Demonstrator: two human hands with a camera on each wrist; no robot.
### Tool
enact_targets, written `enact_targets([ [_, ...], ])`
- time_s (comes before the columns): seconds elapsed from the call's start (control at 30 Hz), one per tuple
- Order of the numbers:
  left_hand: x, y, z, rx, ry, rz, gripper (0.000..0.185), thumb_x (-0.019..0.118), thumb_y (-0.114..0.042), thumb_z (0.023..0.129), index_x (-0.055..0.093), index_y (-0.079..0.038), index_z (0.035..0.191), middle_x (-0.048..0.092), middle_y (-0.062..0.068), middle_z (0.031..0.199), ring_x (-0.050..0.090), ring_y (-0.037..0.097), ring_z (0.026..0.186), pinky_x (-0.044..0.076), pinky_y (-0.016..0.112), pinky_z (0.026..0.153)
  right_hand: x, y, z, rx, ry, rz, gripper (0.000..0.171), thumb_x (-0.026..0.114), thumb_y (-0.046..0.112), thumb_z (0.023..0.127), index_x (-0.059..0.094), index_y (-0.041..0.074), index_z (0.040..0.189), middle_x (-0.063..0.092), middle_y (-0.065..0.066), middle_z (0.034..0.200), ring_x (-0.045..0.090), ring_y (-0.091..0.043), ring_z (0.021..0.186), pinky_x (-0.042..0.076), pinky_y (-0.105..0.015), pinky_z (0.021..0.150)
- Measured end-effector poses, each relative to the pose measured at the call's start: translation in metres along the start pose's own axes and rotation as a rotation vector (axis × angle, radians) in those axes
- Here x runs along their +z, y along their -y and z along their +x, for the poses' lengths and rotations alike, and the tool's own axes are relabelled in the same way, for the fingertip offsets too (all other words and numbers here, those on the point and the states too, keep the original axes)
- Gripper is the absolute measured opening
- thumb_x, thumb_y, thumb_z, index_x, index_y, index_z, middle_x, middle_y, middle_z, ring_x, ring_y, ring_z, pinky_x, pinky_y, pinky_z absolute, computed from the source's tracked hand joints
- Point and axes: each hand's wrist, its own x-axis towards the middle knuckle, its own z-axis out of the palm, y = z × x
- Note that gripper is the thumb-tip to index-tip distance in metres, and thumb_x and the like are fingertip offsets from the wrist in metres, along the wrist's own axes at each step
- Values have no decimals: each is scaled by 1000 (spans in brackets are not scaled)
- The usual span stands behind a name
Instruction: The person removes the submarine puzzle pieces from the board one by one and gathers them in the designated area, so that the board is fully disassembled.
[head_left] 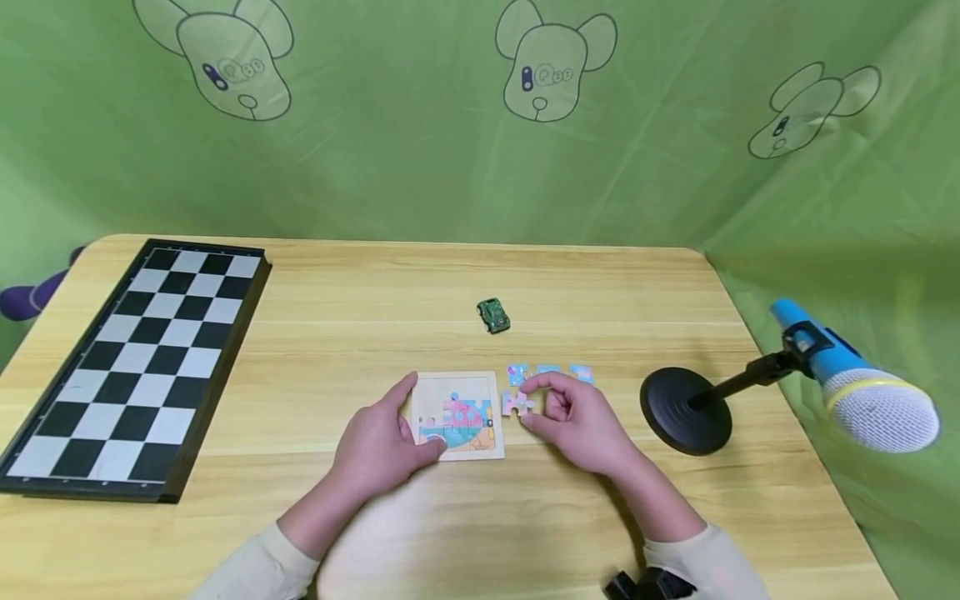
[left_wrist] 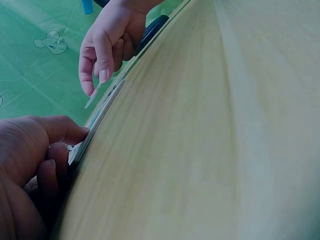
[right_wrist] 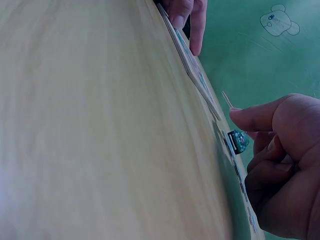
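Left hand [head_left: 382, 446]: fingers curled on the left edge of the puzzle board [head_left: 459, 415], holding it flat on the wooden table [head_left: 360, 333]
Right hand [head_left: 577, 421]: pinches a jigsaw piece [head_left: 516, 404] just beside the board's right edge
Loose pieces [head_left: 549, 372]: behind the right hand
Toy car [head_left: 492, 316]: farther back

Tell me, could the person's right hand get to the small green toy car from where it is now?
Probably yes. The right hand pinches a jigsaw piece, and only three loose pieces lie flat between it and the small green toy car; bare wooden table otherwise.
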Motion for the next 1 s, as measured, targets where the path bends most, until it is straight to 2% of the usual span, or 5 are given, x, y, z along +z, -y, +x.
enact_targets([
  [0.33,0,1,0,7,-4,1,97,87,-28,72,39,-5,153,54,-7,57,51,11,49,39,33,48,-5,-8,-1,44,27,-73,24,78,5,86,69,9,108,37,6,60,35,-9,54,40,-29,65],
  [1.0,0,1,1,3,2,-8,97,88,-28,72,39,-5,152,55,-7,58,52,12,49,40,33,49,-3,-12,0,74,23,-71,25,76,4,86,70,8,110,37,6,60,34,-9,54,38,-29,63],
])
